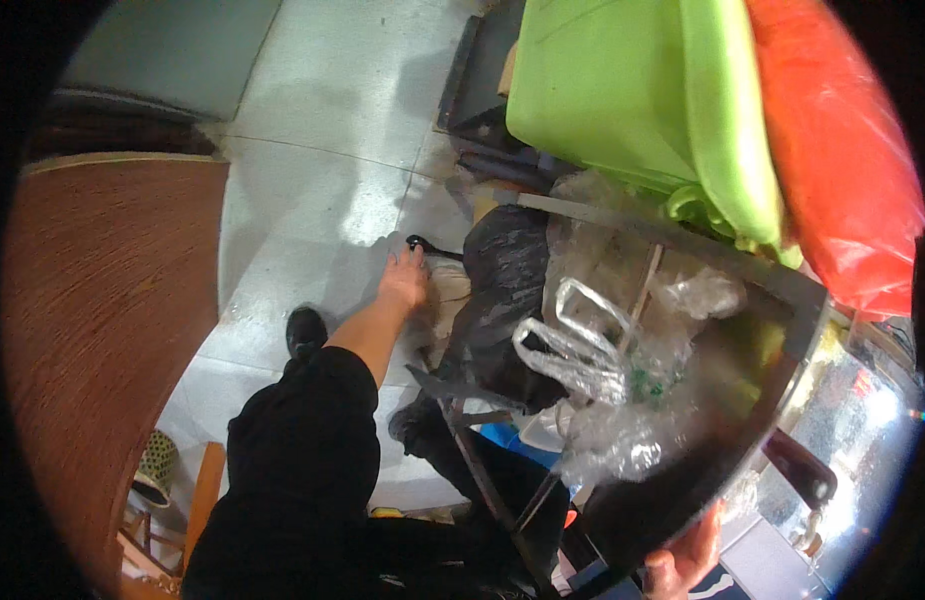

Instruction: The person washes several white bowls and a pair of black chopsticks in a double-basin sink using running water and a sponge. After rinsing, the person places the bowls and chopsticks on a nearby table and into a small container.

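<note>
My left hand [406,281] reaches low over the tiled floor, its fingertips at the rounded end of a black handle [436,250]. Whether the fingers grip that handle or only touch it cannot be told. The handle runs towards a black plastic bag [505,300] and a pale bundle [451,289]. Beside them stands a grey-rimmed metal frame [796,300], tilted, with clear plastic bags [620,442] in and over it. My right hand [683,559], at the lower right, holds the frame's outer rim, thumb and fingers partly in view.
A lime-green plastic bin [605,90] and a red plastic bag [837,150] stand beyond the frame. A brown wood-grain panel [109,300] fills the left side. Thin metal bars [473,461] cross near my legs. A shiny metal surface [856,427] lies to the right.
</note>
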Demonstrator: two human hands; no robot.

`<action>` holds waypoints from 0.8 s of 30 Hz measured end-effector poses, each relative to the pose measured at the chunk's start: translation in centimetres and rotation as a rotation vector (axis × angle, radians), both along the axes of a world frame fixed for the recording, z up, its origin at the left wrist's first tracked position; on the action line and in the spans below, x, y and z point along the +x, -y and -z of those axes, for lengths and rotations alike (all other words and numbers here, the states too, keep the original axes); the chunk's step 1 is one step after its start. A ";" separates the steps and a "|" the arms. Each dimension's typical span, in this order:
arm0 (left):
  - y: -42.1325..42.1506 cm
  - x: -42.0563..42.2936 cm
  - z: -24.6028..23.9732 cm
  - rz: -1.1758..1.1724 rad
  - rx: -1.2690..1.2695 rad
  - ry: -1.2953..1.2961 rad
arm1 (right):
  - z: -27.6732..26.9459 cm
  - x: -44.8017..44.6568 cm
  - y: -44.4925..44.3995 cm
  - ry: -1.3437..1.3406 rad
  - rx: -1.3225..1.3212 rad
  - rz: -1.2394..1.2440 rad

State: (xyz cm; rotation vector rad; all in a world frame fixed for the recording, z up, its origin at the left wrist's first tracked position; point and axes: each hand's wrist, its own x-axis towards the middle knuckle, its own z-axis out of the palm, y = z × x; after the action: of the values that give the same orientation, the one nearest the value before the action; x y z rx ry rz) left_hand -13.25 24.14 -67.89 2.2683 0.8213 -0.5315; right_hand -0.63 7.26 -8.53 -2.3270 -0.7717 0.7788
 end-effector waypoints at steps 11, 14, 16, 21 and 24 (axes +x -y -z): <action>-0.3 2.7 11.0 0.426 0.237 -0.258 | -1.9 1.3 2.4 -0.010 -0.221 -0.087; -3.2 3.1 1.4 0.433 0.145 -0.203 | -1.9 0.5 3.1 0.118 -0.250 -0.224; -4.0 0.2 -1.3 0.035 -0.067 -0.150 | -0.6 1.0 1.8 0.158 -0.166 -0.270; -3.7 -9.1 -14.4 -0.452 -0.016 0.056 | -1.5 1.6 -2.7 0.014 -0.234 -0.240; -2.3 -11.6 -26.6 -0.556 -0.012 0.247 | -3.3 2.5 -2.1 0.070 -0.075 -0.351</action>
State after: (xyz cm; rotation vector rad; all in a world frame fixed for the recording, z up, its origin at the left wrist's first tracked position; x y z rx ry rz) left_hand -24.81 26.41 -41.26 1.9209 1.2461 -0.0005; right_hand 1.91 9.33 -5.22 -2.3246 -1.2233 0.8895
